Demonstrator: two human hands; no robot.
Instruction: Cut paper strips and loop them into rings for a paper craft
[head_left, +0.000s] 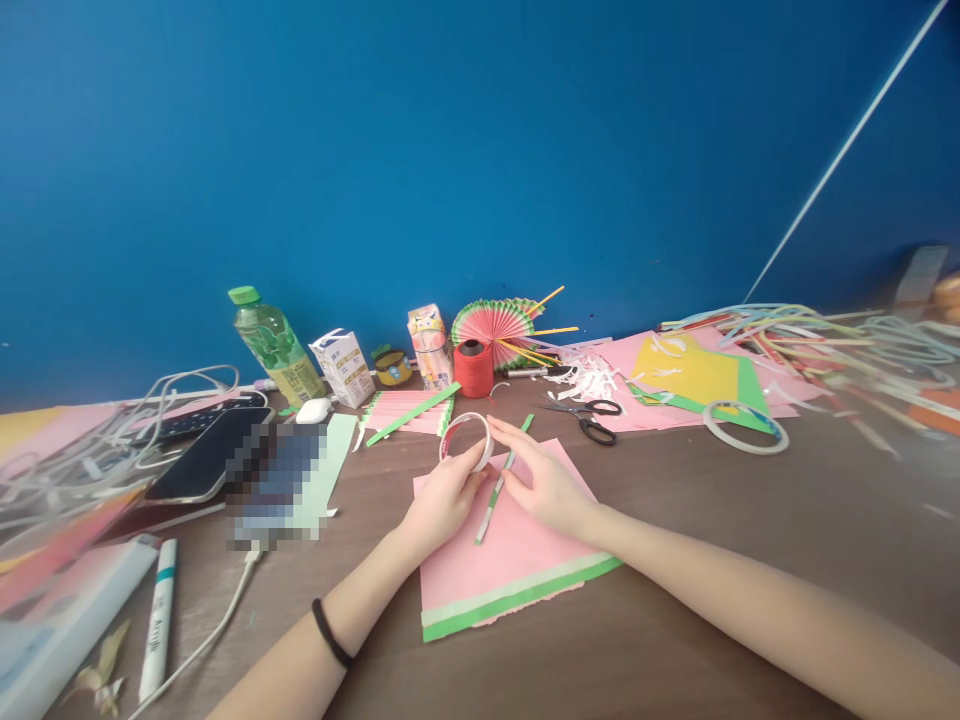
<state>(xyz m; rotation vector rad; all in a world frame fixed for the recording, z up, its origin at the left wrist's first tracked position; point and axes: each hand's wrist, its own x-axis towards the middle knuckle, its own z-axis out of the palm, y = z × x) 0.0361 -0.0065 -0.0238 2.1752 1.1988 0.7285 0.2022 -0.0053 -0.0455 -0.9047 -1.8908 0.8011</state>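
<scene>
My left hand (444, 500) is closed round the lower side of a roll of white tape (448, 436), held on edge above the pink paper. My right hand (546, 484) reaches its fingertips to the roll's right side, with thumb and forefinger apart. Between the hands, a narrow green strip (493, 507) with a whitish face lies slantwise on the pink paper (517, 560). Along its near edge the paper carries a green and pale band. Part of the paper is hidden beneath both hands.
Behind stand a green-capped bottle (274, 345), a small carton (343, 367), red thread spool (474, 370) and pleated paper fans (491, 325). Black scissors (592, 418) and another tape roll (746, 428) lie right. Phones (214, 450), cables (169, 400) and a marker (158, 620) occupy the left.
</scene>
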